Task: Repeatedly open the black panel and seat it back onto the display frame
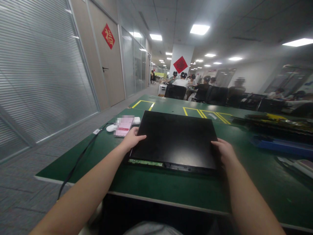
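Between my two hands is a black, flat display panel point(176, 138), screen side up over the green table. A strip of green circuit board point(146, 162) shows along its near edge, toward the left. My left hand point(132, 139) grips the panel's left edge, with the thumb on top of the screen. On the opposite side my right hand point(224, 150) is closed on the right edge, its thumb at the border. The fingers under the panel are hidden. Whether the panel rests on the table or is slightly raised I cannot tell.
Beyond my left hand lie a phone point(124, 126) and a white mouse point(110, 128). A black cable point(80, 160) runs off the left edge of the green table point(171, 189). To the right, dark panels point(281, 127) are piled near a blue tray point(281, 146). Several people sit farther back.
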`<state>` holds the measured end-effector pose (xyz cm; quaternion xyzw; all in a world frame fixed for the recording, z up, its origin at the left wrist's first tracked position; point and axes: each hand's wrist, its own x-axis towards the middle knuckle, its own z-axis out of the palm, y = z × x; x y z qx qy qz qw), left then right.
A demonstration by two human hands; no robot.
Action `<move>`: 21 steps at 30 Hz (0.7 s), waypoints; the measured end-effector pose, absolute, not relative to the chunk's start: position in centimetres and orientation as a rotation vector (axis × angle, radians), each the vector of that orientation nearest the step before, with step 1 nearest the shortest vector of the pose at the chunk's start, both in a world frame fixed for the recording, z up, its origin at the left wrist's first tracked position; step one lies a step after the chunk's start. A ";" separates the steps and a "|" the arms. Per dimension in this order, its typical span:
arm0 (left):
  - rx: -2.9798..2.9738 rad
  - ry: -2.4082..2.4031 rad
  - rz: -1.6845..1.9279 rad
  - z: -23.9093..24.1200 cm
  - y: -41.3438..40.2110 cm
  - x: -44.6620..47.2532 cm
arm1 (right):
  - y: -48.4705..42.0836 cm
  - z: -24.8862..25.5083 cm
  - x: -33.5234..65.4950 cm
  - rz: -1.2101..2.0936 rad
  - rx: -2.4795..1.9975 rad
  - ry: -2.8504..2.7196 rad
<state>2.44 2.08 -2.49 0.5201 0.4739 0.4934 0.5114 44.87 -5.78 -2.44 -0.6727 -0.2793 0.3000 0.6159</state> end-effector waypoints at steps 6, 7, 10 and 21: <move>1.259 1.140 1.190 -2.6 2.2 2.3 | -5.9 -2.3 44.6 0.709 -1.545 -0.638; 1.263 1.141 1.187 -2.7 2.2 2.3 | -5.9 -2.3 44.6 0.704 -1.546 -0.642; 1.284 1.147 1.188 -2.7 2.3 2.3 | -5.9 -2.3 44.6 0.681 -1.554 -0.655; 1.451 1.249 1.186 -3.1 2.5 2.1 | -5.6 -2.9 44.7 0.703 -1.555 -0.643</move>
